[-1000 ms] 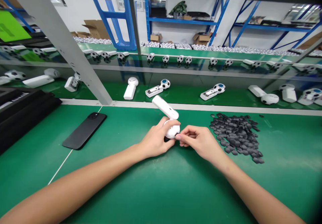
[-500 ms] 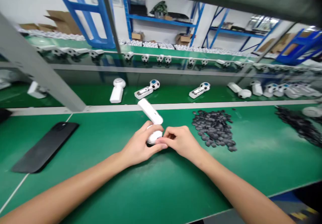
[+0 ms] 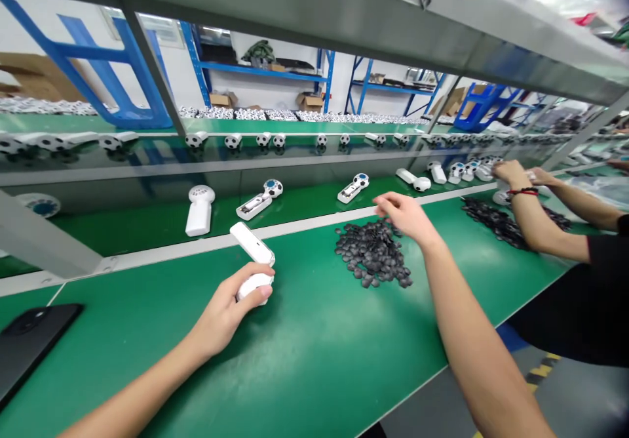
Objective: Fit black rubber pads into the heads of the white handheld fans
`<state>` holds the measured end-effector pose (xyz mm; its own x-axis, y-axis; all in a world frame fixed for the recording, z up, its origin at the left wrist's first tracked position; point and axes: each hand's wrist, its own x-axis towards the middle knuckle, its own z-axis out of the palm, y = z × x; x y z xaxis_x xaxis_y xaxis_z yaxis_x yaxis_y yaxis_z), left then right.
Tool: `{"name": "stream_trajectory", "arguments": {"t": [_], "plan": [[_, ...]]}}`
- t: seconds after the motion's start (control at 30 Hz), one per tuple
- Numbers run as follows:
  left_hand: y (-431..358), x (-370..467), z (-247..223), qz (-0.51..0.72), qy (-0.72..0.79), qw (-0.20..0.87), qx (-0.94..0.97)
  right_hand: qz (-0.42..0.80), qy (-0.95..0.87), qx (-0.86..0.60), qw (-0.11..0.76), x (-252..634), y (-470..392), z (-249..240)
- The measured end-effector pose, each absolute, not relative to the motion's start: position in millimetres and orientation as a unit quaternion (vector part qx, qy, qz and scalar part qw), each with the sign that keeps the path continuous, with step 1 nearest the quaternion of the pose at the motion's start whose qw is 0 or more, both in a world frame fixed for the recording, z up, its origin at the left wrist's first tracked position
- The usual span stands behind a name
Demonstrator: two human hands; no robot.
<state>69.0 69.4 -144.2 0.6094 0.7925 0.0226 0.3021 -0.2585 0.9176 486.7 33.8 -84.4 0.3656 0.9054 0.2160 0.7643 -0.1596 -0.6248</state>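
Observation:
My left hand (image 3: 230,303) is wrapped round the round end of a white plastic device (image 3: 253,244), whose long part sticks up toward the table's back rail. Above the back edge of a pile of small black discs (image 3: 373,254) hovers my right hand (image 3: 405,215). Its fingers are bent and close together, and whether something small is between them cannot be made out. Beyond the rail lie a white device (image 3: 199,212) with its closed side up and two opened ones with football-patterned heads (image 3: 272,188) (image 3: 361,180).
A black phone-like slab (image 3: 34,336) lies at the left. On the right, another person's hands (image 3: 514,174) work near more white devices, beside a second heap of black pieces (image 3: 496,221). A grey metal post (image 3: 49,235) rises at the left; a shelf beam (image 3: 295,18) hangs overhead.
My right hand has left the white device and moved right, to the disc pile. My left hand still holds the device. The view has swung right, bringing another person's arms into sight.

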Motion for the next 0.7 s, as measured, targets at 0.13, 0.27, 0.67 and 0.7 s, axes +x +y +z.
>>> {"name": "stream_trajectory", "arguments": {"t": [0.13, 0.27, 0.67, 0.7], "plan": [[70, 71, -141, 0.252, 0.383, 0.510, 0.728, 0.086, -0.503, -0.814, 0.277, 556, 28, -113], [69, 71, -139, 0.254, 0.404, 0.515, 0.712, 0.106, -0.510, -0.823, 0.228, 576, 28, -136], [62, 79, -149, 0.236, 0.370, 0.375, 0.817, 0.016, -0.517, -0.815, 0.262, 553, 36, -131], [60, 79, -152, 0.240, 0.365, 0.349, 0.829, 0.026, -0.527, -0.804, 0.273, 541, 37, -130]]}}
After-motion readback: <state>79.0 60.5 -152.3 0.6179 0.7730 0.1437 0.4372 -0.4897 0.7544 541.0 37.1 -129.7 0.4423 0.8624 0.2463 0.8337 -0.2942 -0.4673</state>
